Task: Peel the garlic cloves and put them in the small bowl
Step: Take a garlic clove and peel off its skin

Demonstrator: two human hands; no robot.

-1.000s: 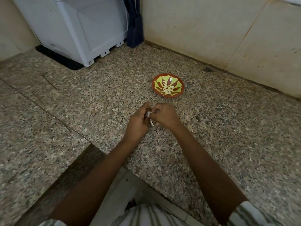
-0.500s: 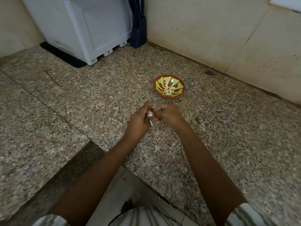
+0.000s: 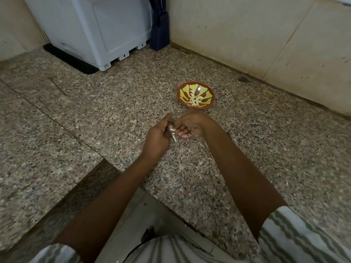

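Closest to us are striped sleeves (image 3: 296,234) and two bare arms that reach out over the speckled stone tabletop (image 3: 275,149). The two hands meet in the middle. The left hand (image 3: 156,136) has its grip curled round a small white garlic clove (image 3: 171,129), with the thumb sticking up. The right hand (image 3: 192,126) has its fingers curled too, and its grip pinches the clove from the other side. So the garlic sits right between the two hands and touches both, and its thin stalk end pokes down. The step looks like pulling the skin off. To do it well, I think the left hand should hold the clove firm but not squash it. The right hand can pick at a loose edge of skin and pull it away in small bits. A little farther on, near the hands, sits the small bowl (image 3: 180,93). It is red and green, with peeled cloves (image 3: 194,102) inside. Behind it all, by the wall, stands a white machine (image 3: 106,31).
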